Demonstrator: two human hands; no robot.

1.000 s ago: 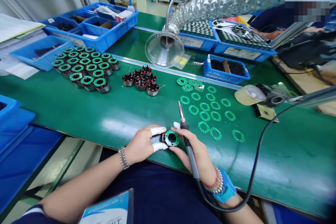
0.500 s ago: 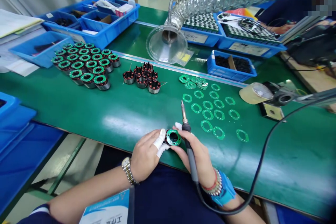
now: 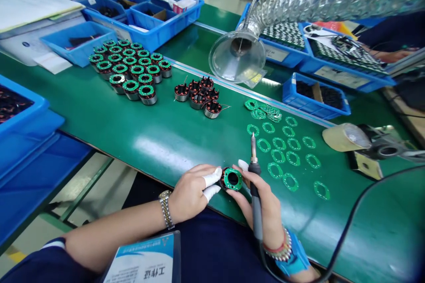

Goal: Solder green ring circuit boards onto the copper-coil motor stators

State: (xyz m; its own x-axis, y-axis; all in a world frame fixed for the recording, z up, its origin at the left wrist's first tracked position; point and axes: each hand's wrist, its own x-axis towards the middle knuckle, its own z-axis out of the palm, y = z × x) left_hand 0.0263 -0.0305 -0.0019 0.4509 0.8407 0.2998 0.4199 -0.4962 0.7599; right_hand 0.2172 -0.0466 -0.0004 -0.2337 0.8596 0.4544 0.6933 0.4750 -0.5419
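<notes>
My left hand (image 3: 195, 190), with white tape or cots on its thumb and finger, pinches the left side of a motor stator (image 3: 223, 177). A green ring-shaped circuit board (image 3: 233, 178) sits on top of that stator and faces me. My right hand (image 3: 265, 205) steadies the stator's right side with its fingertips. The same hand also holds a soldering iron (image 3: 256, 203), its metal tip pointing up and away from the stator. Several loose green ring boards (image 3: 278, 156) lie flat to the right. Bare stators with copper windings (image 3: 198, 99) stand beyond my hands.
Rows of stators topped with green boards (image 3: 131, 86) stand at the left. A clear fume hood (image 3: 237, 59) hangs from a foil duct (image 3: 308, 6). Blue bins (image 3: 317, 101) line the back. The iron's cable (image 3: 345, 225) loops at right, near a soldering stand (image 3: 365, 166).
The view has swung left, so the bench appears shifted right. Both hands still hold the stator, its board now turned more towards me. The soldering iron stays in my right hand.
</notes>
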